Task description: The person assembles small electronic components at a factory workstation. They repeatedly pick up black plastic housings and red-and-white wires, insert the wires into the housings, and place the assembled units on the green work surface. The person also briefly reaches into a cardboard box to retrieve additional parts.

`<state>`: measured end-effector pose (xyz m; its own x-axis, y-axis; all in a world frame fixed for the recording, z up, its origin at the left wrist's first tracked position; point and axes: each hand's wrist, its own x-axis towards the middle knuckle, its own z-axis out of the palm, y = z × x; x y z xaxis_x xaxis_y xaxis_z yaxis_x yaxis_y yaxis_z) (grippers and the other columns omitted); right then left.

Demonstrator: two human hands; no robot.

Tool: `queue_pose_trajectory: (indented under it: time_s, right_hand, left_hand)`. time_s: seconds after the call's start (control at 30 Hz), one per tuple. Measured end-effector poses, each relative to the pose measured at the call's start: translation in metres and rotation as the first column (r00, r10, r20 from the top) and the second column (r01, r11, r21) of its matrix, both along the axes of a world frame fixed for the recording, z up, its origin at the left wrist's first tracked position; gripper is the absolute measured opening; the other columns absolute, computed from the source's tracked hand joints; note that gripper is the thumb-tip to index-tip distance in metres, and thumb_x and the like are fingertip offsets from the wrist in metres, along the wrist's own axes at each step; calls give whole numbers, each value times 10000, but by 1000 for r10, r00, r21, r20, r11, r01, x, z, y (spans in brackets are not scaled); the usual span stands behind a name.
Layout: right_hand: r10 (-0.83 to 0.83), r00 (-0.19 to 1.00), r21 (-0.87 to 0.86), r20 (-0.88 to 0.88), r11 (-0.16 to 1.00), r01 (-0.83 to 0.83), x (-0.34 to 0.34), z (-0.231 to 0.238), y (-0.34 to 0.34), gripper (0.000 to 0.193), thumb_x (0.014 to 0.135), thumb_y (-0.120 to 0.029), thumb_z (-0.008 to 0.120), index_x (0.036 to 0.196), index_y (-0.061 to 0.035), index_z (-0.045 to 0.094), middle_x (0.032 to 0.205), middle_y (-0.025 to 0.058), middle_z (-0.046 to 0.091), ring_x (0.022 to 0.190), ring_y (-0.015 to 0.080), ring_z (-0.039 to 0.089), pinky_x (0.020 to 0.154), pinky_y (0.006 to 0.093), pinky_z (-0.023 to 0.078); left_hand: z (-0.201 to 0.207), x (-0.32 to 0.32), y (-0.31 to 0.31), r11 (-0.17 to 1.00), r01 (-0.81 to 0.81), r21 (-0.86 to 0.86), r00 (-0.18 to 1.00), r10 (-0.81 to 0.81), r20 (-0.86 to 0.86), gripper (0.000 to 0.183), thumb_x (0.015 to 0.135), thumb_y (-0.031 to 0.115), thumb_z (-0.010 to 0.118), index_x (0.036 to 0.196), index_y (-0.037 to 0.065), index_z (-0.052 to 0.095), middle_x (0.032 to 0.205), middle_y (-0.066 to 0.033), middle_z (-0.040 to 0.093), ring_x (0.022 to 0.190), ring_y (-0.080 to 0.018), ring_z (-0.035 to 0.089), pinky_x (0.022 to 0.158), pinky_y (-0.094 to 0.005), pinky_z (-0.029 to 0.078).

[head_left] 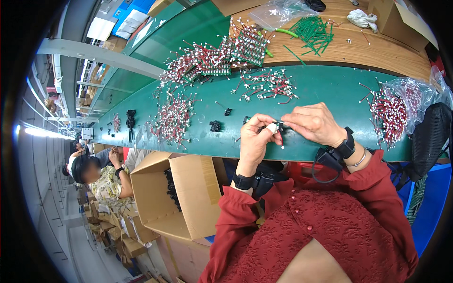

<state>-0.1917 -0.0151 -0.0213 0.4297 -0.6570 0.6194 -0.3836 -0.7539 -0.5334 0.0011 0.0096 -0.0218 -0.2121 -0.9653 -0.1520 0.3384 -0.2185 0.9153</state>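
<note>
My left hand (255, 141) is closed in a pinch on a short red-and-black wire lead (281, 137), whose white end connector hangs below the fingertips. Close beside it, my right hand (315, 124) pinches something thin and dark that meets the part in the left fingers; its kind is too small to tell. Both hands are over the near edge of the green work surface (325, 89). Loose wire leads (266, 86) with white connectors lie beyond them. Small black parts (215, 126) sit to the left of my left hand.
Green circuit boards bristling with wire leads (214, 61) are stacked further back. More leads lie in a left heap (174, 118) and a right pile (388, 118) by a clear bag. Green strips (311, 35) lie on a wooden table. An open carton (193, 198) stands lower left; a co-worker (106, 181) sits beyond.
</note>
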Motion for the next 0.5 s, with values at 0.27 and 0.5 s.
queue_pose_trajectory:
  time_s: [0.27,0.5]
  right_hand:
    - [12,978,487,209,866,-115,9,-6,6,106,788,-120,624,834,-36,669,697,116,631,598,258,605,527,328,461]
    - [-102,987,382,125,923,47,16,-6,13,102,789,-122,623,831,-42,670,693,107,633,596,258,609,524,329,461]
  left_hand:
    - [0,1,-1,997,-59,-50,971,69,229,95,783,-67,541,831,15,541,702,-36,557,504,-57,491,410,-182,348]
    - [-5,-8,-2,965,-124,-232,881,215,420,82,758,-42,583,798,23,552,676,-5,545,499,-52,484,418,-183,372]
